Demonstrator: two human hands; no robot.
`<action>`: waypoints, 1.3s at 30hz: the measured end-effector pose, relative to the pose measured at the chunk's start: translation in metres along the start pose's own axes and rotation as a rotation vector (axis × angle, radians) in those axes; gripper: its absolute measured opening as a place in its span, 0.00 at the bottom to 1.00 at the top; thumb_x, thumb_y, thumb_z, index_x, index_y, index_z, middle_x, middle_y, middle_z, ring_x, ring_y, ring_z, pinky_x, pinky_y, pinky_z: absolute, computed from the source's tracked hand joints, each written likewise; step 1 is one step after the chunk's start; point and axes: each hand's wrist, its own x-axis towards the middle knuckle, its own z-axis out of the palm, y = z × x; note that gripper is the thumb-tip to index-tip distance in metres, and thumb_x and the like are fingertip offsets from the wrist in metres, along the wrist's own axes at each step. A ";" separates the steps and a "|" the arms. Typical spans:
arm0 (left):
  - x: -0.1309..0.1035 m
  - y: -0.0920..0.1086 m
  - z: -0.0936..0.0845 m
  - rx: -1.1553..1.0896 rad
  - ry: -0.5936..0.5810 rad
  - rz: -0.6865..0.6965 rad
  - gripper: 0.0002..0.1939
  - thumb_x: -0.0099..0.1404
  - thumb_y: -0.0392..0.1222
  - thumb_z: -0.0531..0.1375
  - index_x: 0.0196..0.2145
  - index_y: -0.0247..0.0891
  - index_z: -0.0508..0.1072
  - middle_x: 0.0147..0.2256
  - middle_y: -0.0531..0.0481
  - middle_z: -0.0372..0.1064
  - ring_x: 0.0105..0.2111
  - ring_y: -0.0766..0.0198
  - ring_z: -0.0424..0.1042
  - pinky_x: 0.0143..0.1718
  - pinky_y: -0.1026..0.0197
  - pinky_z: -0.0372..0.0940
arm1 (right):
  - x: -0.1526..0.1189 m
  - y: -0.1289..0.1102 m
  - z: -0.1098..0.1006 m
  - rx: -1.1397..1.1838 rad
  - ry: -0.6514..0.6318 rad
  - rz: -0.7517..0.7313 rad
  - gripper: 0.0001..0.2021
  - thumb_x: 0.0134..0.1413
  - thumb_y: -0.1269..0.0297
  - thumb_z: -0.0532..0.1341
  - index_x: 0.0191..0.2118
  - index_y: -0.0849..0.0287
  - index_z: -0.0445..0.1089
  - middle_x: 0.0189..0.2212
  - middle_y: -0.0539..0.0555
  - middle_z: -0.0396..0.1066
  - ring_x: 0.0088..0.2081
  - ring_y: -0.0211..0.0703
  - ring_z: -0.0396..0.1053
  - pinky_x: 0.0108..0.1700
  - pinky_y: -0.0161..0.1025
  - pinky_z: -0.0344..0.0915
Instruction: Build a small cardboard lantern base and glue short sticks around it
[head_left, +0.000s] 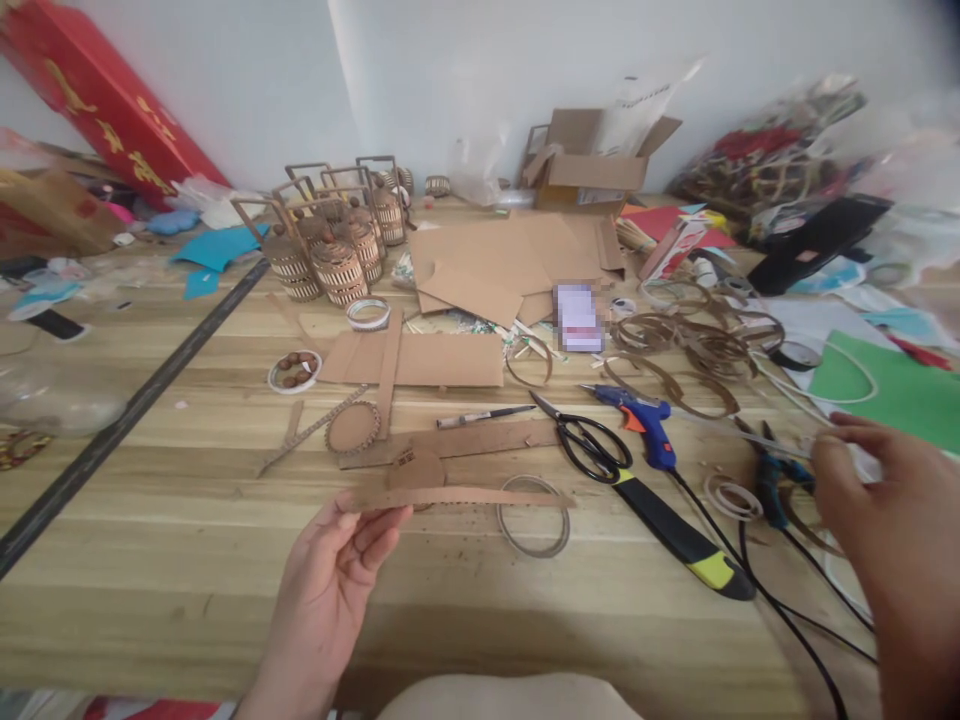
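My left hand point(352, 550) pinches one end of a narrow corrugated cardboard strip point(465, 496), raised above the table and pointing right. Behind the strip are a cardboard disc point(420, 470) and a pale ring point(534, 550). Off to the right, my right hand point(870, 490) is blurred, its fingers curled together above the blue-handled pliers point(772, 480). A pale thin strip point(765, 436) runs up to those fingers; whether they grip it is unclear. Black-handled scissors point(596, 448), a blue glue gun point(637, 415) and a black-and-yellow cutter point(675, 530) lie between the hands.
Small lantern-like baskets with handles point(345, 270) stand at the back left. Cardboard sheets point(510, 250), an open box point(592, 165) and coiled brown strips point(697, 340) fill the back. Black cords point(795, 600) cross the right front. A dark seam point(150, 410) runs along the left.
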 end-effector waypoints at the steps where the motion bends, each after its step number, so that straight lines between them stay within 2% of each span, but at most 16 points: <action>1: 0.000 0.000 0.000 -0.004 -0.001 -0.008 0.07 0.49 0.26 0.61 0.28 0.33 0.72 0.25 0.46 0.79 0.27 0.56 0.81 0.23 0.69 0.75 | 0.005 -0.002 0.000 -0.017 -0.052 0.007 0.17 0.61 0.62 0.54 0.45 0.65 0.77 0.49 0.73 0.73 0.50 0.58 0.71 0.33 0.49 0.61; 4: -0.001 -0.001 0.001 -0.013 -0.015 -0.022 0.07 0.50 0.26 0.61 0.29 0.33 0.72 0.25 0.47 0.79 0.27 0.57 0.81 0.23 0.69 0.75 | 0.016 -0.005 -0.001 -0.121 -0.240 0.019 0.18 0.60 0.58 0.55 0.42 0.63 0.79 0.49 0.72 0.74 0.40 0.54 0.74 0.29 0.46 0.60; 6: -0.002 -0.002 0.001 -0.016 -0.026 -0.025 0.07 0.51 0.27 0.61 0.28 0.33 0.72 0.25 0.47 0.79 0.27 0.56 0.81 0.23 0.69 0.75 | 0.021 -0.010 -0.001 -0.240 -0.287 0.048 0.16 0.58 0.58 0.57 0.35 0.62 0.79 0.41 0.72 0.76 0.33 0.52 0.73 0.26 0.45 0.57; 9: -0.003 -0.004 -0.002 -0.015 -0.042 -0.021 0.06 0.50 0.27 0.62 0.28 0.33 0.72 0.25 0.46 0.79 0.28 0.56 0.81 0.24 0.69 0.75 | 0.020 -0.031 -0.007 -0.316 -0.100 0.055 0.11 0.53 0.65 0.57 0.31 0.61 0.78 0.33 0.70 0.77 0.35 0.58 0.71 0.28 0.47 0.57; 11: -0.002 -0.005 -0.004 -0.011 -0.059 -0.020 0.08 0.48 0.27 0.63 0.28 0.33 0.72 0.26 0.46 0.79 0.29 0.56 0.81 0.25 0.69 0.75 | 0.010 -0.060 -0.015 -0.134 0.071 -0.151 0.13 0.57 0.66 0.54 0.34 0.61 0.76 0.31 0.67 0.77 0.38 0.58 0.71 0.34 0.49 0.60; 13: -0.002 -0.006 -0.005 -0.007 -0.078 -0.021 0.09 0.46 0.28 0.65 0.28 0.34 0.72 0.26 0.46 0.80 0.29 0.55 0.82 0.25 0.69 0.76 | -0.008 -0.099 -0.025 0.150 0.087 -0.463 0.13 0.61 0.63 0.53 0.35 0.57 0.74 0.30 0.62 0.77 0.37 0.56 0.71 0.39 0.51 0.60; 16: -0.003 -0.007 -0.006 -0.004 -0.091 -0.026 0.12 0.44 0.30 0.68 0.28 0.35 0.71 0.25 0.49 0.79 0.29 0.56 0.81 0.26 0.69 0.76 | -0.043 -0.161 -0.036 0.468 -0.102 -0.782 0.12 0.63 0.58 0.58 0.48 0.54 0.70 0.39 0.57 0.78 0.47 0.54 0.71 0.52 0.54 0.55; 18: -0.005 -0.008 -0.006 0.001 -0.096 -0.034 0.15 0.42 0.31 0.69 0.29 0.36 0.71 0.26 0.50 0.79 0.29 0.57 0.81 0.26 0.69 0.75 | -0.063 -0.191 -0.038 0.605 -0.277 -0.836 0.13 0.62 0.58 0.61 0.51 0.53 0.69 0.43 0.54 0.77 0.50 0.51 0.70 0.58 0.54 0.50; 20: -0.007 -0.009 -0.007 0.012 -0.108 -0.045 0.16 0.41 0.32 0.71 0.30 0.36 0.71 0.26 0.51 0.79 0.29 0.58 0.81 0.25 0.69 0.75 | -0.074 -0.207 -0.037 0.722 -0.345 -0.807 0.06 0.62 0.62 0.61 0.44 0.52 0.71 0.38 0.51 0.78 0.45 0.46 0.72 0.57 0.52 0.51; 24: -0.006 -0.008 -0.015 0.126 -0.192 -0.057 0.18 0.44 0.39 0.72 0.29 0.38 0.69 0.27 0.49 0.79 0.30 0.57 0.81 0.27 0.67 0.75 | -0.074 -0.206 -0.037 0.815 -0.468 -0.765 0.04 0.62 0.67 0.59 0.37 0.54 0.72 0.31 0.49 0.76 0.35 0.41 0.72 0.47 0.44 0.60; 26: 0.000 -0.006 -0.022 0.255 -0.240 -0.015 0.17 0.49 0.44 0.71 0.29 0.38 0.67 0.30 0.46 0.80 0.32 0.56 0.81 0.30 0.63 0.75 | -0.073 -0.198 -0.041 0.814 -0.627 -0.705 0.05 0.61 0.68 0.59 0.37 0.54 0.72 0.31 0.50 0.76 0.35 0.41 0.72 0.40 0.39 0.63; 28: 0.010 -0.003 -0.029 0.429 -0.236 0.126 0.15 0.55 0.48 0.67 0.30 0.39 0.66 0.33 0.44 0.80 0.34 0.55 0.80 0.36 0.58 0.75 | -0.076 -0.192 -0.045 0.787 -0.863 -0.615 0.05 0.58 0.70 0.59 0.34 0.55 0.72 0.31 0.50 0.75 0.34 0.40 0.73 0.37 0.34 0.65; 30: 0.021 -0.001 -0.032 0.706 -0.197 0.353 0.12 0.60 0.51 0.61 0.33 0.40 0.67 0.36 0.44 0.79 0.37 0.54 0.79 0.41 0.52 0.73 | -0.082 -0.189 -0.046 0.732 -1.103 -0.548 0.07 0.55 0.73 0.59 0.32 0.55 0.72 0.32 0.49 0.76 0.33 0.39 0.73 0.35 0.32 0.66; 32: 0.032 0.000 -0.029 1.109 -0.182 0.601 0.10 0.63 0.48 0.58 0.36 0.40 0.69 0.38 0.43 0.77 0.40 0.51 0.76 0.44 0.47 0.71 | -0.089 -0.187 -0.042 0.690 -1.225 -0.531 0.08 0.52 0.75 0.59 0.32 0.55 0.73 0.32 0.49 0.76 0.33 0.39 0.74 0.34 0.32 0.66; 35: 0.042 -0.005 -0.015 1.664 -0.208 0.881 0.10 0.64 0.45 0.60 0.39 0.36 0.71 0.39 0.39 0.75 0.43 0.45 0.73 0.46 0.44 0.67 | -0.093 -0.185 -0.029 0.694 -1.159 -0.564 0.09 0.53 0.77 0.58 0.31 0.56 0.73 0.35 0.51 0.76 0.37 0.41 0.74 0.40 0.35 0.68; 39: 0.049 -0.015 0.003 2.010 -0.224 0.960 0.16 0.61 0.46 0.67 0.42 0.32 0.71 0.38 0.38 0.72 0.41 0.45 0.71 0.43 0.46 0.67 | -0.088 -0.179 -0.015 0.633 -0.917 -0.646 0.09 0.56 0.76 0.58 0.29 0.58 0.72 0.39 0.57 0.75 0.46 0.48 0.72 0.47 0.41 0.68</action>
